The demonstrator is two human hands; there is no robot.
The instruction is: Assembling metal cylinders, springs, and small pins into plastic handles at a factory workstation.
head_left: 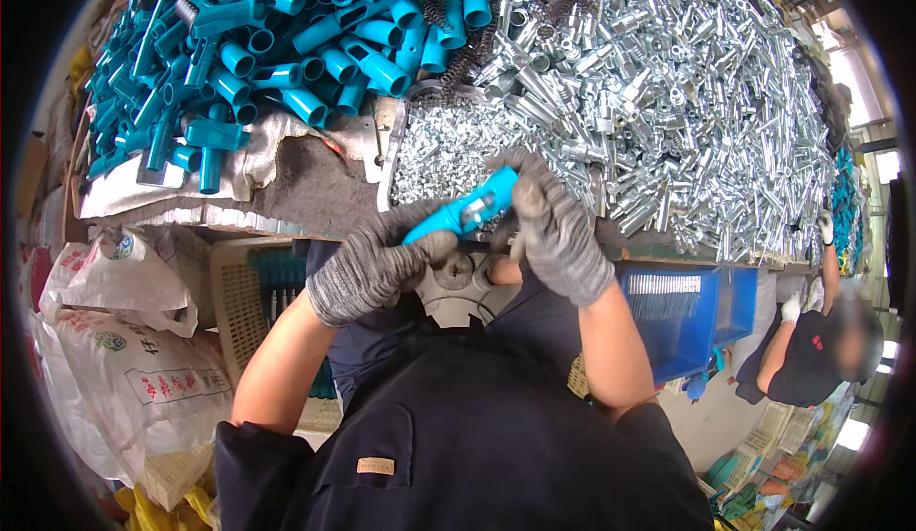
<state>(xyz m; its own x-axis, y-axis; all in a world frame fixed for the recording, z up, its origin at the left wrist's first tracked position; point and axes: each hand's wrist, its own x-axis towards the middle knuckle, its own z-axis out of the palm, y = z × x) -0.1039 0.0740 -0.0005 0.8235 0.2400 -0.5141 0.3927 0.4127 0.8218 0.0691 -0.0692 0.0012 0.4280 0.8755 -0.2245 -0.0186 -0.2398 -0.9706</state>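
A turquoise tubular part (442, 223) with a cut-out side slants up to the right in front of me, a shiny metal piece showing in its opening. Wrapped round its lower end is my left hand (367, 262), in a grey knitted glove. My right hand (563, 230), gloved the same way, is closed at the upper end, its fingers bent against the tube. Whether the right fingers also pinch a small piece cannot be seen. Just beyond the hands lies a heap of small metal fittings (444, 154) on the bench.
Turquoise tubes (315, 63) are piled at the far left, larger metal parts (668, 102) at the far right, with dark springs (458, 63) between. Below the bench stand a beige crate (239, 292), white sacks (134, 369) and a blue bin (682, 335). Another person (811, 350) works at right.
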